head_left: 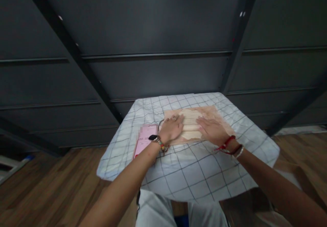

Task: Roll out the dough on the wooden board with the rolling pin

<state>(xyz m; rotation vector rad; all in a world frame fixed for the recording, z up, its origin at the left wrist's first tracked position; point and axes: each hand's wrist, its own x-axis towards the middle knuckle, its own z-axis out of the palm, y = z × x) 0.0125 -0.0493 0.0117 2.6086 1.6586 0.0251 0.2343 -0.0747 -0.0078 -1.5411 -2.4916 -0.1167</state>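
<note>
A pale rolling pin (190, 127) lies crosswise on a flat, cream-coloured sheet of dough (190, 114). Under the dough is a light brown mat or board (209, 111). My left hand (172, 129) rests palm down over the pin's left part, fingers extended. Over its right part lies my right hand (211, 130), flat as well, its fingers stretched toward the middle. Both ends of the pin are hidden beneath my hands. The dough shows above and below the pin between them.
A phone (146, 140) with a pink timer screen lies left of the mat. The small table has a white checked cloth (189, 172). Dark grey panels (158, 77) stand right behind it. At the lower right is a brown box (293, 176) on the wooden floor.
</note>
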